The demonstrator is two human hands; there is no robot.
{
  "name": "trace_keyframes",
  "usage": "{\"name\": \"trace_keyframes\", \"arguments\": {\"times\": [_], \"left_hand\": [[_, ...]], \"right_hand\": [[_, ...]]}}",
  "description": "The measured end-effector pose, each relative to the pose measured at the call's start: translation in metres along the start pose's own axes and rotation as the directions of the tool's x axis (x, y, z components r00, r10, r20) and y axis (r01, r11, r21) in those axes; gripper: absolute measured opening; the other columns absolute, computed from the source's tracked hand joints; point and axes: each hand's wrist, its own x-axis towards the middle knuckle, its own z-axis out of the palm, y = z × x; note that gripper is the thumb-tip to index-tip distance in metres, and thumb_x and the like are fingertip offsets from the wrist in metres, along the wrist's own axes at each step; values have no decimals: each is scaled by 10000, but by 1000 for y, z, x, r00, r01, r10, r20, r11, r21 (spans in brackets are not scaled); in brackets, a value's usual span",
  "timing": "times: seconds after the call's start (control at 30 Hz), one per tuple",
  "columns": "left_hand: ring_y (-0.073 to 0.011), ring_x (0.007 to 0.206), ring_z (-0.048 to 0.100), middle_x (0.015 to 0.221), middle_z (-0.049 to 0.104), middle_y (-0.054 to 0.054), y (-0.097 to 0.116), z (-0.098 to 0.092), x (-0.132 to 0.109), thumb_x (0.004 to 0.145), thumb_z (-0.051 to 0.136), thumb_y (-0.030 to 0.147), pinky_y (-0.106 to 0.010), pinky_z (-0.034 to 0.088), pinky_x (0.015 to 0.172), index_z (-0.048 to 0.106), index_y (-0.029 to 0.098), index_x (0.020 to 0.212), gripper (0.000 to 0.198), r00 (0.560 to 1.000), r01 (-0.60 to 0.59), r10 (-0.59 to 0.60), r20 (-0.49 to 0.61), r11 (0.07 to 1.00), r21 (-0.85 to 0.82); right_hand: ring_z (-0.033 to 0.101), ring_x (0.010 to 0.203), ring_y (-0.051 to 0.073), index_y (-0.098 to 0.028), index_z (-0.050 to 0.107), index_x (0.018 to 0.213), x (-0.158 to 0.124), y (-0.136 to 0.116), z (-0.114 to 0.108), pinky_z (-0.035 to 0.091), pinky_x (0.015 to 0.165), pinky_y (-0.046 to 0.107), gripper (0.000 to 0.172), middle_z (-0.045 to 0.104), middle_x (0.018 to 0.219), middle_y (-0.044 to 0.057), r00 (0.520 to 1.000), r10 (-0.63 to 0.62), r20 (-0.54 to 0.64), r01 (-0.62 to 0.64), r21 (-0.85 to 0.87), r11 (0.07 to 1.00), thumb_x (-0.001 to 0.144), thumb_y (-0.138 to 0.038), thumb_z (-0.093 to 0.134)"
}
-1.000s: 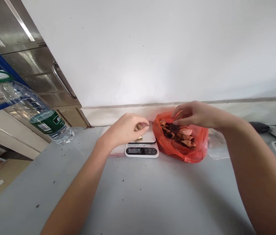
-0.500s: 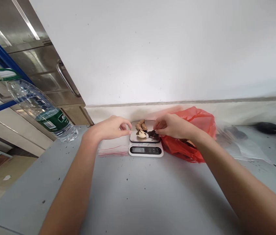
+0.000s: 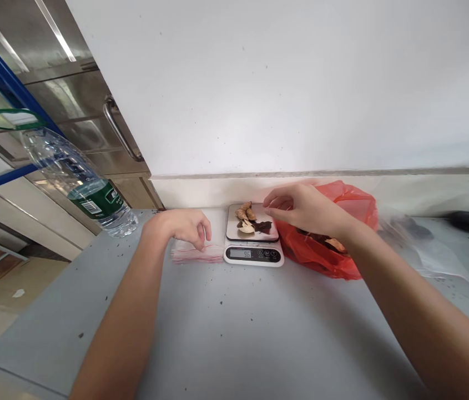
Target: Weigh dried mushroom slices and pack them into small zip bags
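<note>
Atop the scale (image 3: 255, 261), dried pieces (image 3: 247, 213) appear mid-weighing. The left hand (image 3: 185, 225) curls loosely over plastic bags (image 3: 186, 256), the right hand's (image 3: 301, 205) fingers part slightly; both seem empty. Taking 1 bag would need a light pinch.

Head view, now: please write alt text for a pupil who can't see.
A white digital scale holds brown, pale and dark irregular pieces, with a person's bare right hand over its right edge, near a crumpled red plastic bag. The loosely curled left hand is over red-lined clear plastic bags. A green-labelled clear plastic bottle stands left.
</note>
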Motion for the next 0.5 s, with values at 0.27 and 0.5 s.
{"name": "trace_keyframes", "arguments": {"times": [0.27,0.5], "left_hand": [[-289,919,711,919,806,-30,7,2,-1,597,631,323,-302,466,664,729,252,770,211,1000,1,1,-30,998,61],[-250,864,694,992,771,-49,1,-8,-20,702,599,346,-292,495,655,653,235,858,199,969,-97,107,-223,994,57]], "right_hand": [[751,915,236,-228,702,853,-2,-1,-1,550,772,326,125,821,974,52,999,-20,29,20,3,1000,911,-333,668],[739,808,212,-221,713,929,-2,-1,1,538,711,306,101,810,908,38,998,-66,-8,66,36,997,910,-292,644]]}}
